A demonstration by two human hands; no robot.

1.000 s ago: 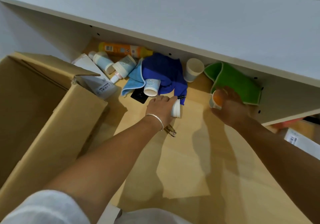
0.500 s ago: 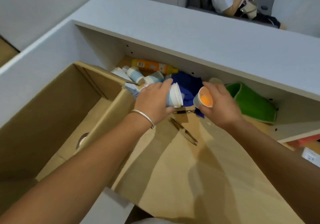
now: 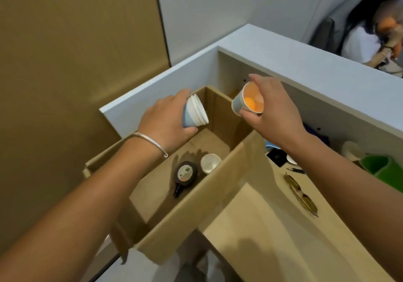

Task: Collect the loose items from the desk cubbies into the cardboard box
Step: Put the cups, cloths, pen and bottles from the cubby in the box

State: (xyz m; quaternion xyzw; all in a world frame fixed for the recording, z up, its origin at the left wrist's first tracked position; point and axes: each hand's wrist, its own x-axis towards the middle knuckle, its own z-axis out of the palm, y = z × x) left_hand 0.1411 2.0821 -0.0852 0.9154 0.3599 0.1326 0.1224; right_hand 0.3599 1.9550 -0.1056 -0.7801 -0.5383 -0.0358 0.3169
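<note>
- Head view: both hands have been carried left from the cubby since half a second ago and are now held above the open cardboard box (image 3: 218,196).
- The left hand (image 3: 165,120) is closed around a short stack of nested paper cups (image 3: 194,114), rims turned toward the right hand; a silver bangle (image 3: 150,141) is worn on that wrist.
- The right hand (image 3: 270,109) is wrapped around a paper cup with an orange inside (image 3: 248,101), tipped so its mouth faces the camera, over the box's far right corner.
- Below the left fingers, a white cup (image 3: 209,163) and a black tape dispenser (image 3: 185,175) are seen lying on the box floor.
- Right of the right fingers, a green cloth (image 3: 383,169), a pen (image 3: 295,170) and folded glasses (image 3: 301,194) are left on the table (image 3: 272,233), well apart from both hands.
</note>
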